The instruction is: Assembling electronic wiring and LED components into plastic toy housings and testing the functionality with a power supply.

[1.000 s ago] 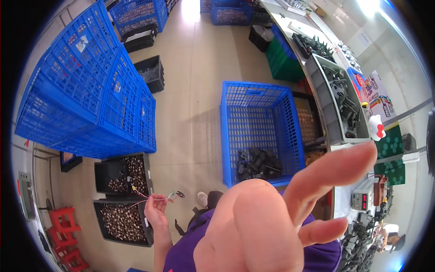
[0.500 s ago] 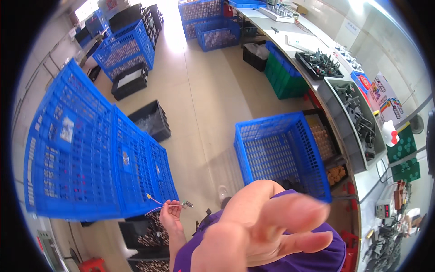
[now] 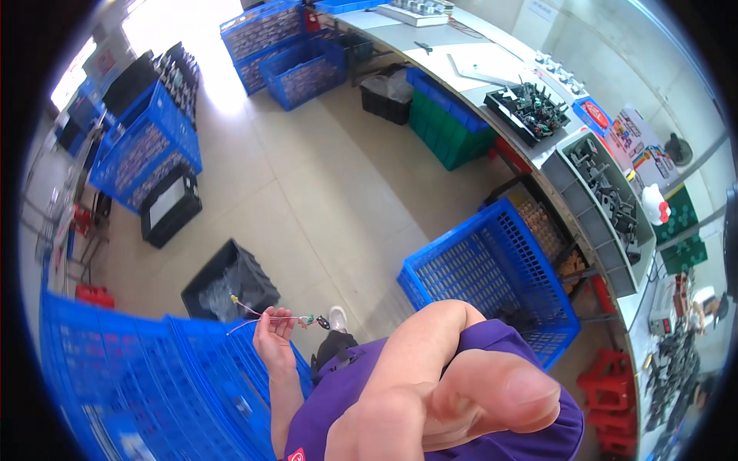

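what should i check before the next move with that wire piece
1. Left hand pinching the wire piece: ok.
2. Wire hanging free of the blue crate below: cannot tell.
3. Small dark part on the wire's end attached: ok.
4. Right hand free: cannot tell, too close to the camera.
5. Black bin in front open: ok.
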Tool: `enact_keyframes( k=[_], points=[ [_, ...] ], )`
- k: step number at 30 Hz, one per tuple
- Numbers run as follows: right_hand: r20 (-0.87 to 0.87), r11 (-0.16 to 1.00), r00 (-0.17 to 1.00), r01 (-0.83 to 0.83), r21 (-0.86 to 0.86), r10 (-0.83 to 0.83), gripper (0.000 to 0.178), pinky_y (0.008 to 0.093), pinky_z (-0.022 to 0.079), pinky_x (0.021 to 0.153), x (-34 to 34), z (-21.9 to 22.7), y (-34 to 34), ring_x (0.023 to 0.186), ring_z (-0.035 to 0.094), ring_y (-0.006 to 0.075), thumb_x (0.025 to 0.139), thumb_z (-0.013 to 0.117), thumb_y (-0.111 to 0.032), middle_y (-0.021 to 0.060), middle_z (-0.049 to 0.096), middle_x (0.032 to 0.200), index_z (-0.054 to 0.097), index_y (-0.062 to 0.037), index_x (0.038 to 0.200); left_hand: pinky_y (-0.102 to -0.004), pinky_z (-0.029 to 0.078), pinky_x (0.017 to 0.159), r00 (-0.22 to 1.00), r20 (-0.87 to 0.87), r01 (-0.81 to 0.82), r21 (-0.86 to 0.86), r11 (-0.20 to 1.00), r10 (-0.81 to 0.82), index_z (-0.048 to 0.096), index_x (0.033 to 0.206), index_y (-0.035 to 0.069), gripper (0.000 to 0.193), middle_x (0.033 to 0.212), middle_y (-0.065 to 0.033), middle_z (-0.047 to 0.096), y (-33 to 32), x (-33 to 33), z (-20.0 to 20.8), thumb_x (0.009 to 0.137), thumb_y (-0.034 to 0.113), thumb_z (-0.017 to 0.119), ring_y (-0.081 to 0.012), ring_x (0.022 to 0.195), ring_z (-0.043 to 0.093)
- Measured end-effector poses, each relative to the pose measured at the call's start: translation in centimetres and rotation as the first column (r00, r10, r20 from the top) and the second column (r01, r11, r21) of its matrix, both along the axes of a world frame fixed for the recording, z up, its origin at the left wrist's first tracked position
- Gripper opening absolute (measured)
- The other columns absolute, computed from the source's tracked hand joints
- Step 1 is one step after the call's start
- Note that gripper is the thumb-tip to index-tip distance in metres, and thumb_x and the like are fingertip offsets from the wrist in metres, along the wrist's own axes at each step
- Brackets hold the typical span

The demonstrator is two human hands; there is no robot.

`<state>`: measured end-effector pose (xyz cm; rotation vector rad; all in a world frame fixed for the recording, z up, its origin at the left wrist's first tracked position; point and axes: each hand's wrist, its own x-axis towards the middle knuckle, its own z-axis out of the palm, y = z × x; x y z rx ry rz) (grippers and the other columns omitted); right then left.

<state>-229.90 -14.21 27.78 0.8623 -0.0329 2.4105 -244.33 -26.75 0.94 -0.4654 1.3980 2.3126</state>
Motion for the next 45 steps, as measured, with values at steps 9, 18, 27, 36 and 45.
enact_keyframes(
  k=[9,18,27,36,45],
  points=[
    [-0.305,0.887,0.856,0.456,0.064,-0.418,0.078,0.0276,0.053,0.055,-19.2,-2.3,9.3,0.066,0.055,0.0213,0.077,0.045,-0.062,0.0229,0.045,0.093,0.008,-0.0291,0.137,-0.032,0.052,0.07,0.88,-0.113,0.453,-0.093,0.886,-0.462,0.051,0.096,-0.002,0.021,0.084,-0.0143,0.06,15.7,-20.5,4.1,0.089,0.015,0.044,-0.0219,0.078,0.061],
    [0.153,0.546,0.954,0.014,0.838,-0.26,0.036,0.0282,0.038,0.061,-24.8,-8.3,27.9,0.068,0.048,0.017,0.082,0.049,-0.027,0.0064,0.049,0.076,0.05,0.0033,0.1,-0.0328,0.053,0.068,0.739,-0.074,0.667,-0.061,0.743,-0.669,0.052,0.097,-0.001,0.021,0.084,-0.0151,0.061,36.8,-28.3,4.1,0.087,0.017,0.047,-0.0239,0.077,0.062],
    [0.016,0.24,0.973,0.041,0.97,-0.231,0.033,0.0369,0.038,0.081,-27.9,-8.3,44.8,0.095,0.045,0.0318,0.086,0.045,-0.027,0.0169,0.045,0.099,0.046,0.0038,0.098,-0.0303,0.051,0.067,0.407,-0.143,0.872,-0.233,0.43,-0.902,0.05,0.097,0.0,0.019,0.083,-0.0129,0.061,64.3,-33.6,10.8,0.088,0.015,0.043,-0.0216,0.076,0.062],
    [0.005,0.179,0.723,0.164,0.97,-0.691,0.06,0.0366,0.033,0.092,-30.4,-8.7,61.9,0.11,0.039,0.0329,0.082,0.046,-0.032,0.0201,0.031,0.123,0.026,0.0033,0.126,-0.033,0.051,0.071,0.124,-0.261,0.962,-0.206,0.181,-0.957,0.051,0.093,-0.002,0.019,0.084,-0.0135,0.06,98.2,-33.6,12.9,0.083,0.013,0.049,-0.0237,0.079,0.061],
    [0.422,0.428,0.106,0.051,0.902,-0.901,0.074,0.0357,0.024,0.1,-36.7,-9.8,81.2,0.127,0.019,0.0256,0.084,0.051,-0.032,0.0159,0.017,0.135,0.007,-0.0016,0.134,-0.0299,0.055,0.063,-0.114,-0.249,0.974,-0.22,-0.059,-0.962,0.05,0.093,-0.008,0.019,0.084,-0.0179,0.061,126.0,-24.6,9.2,0.082,0.007,0.046,-0.0268,0.076,0.063]
  ],
)
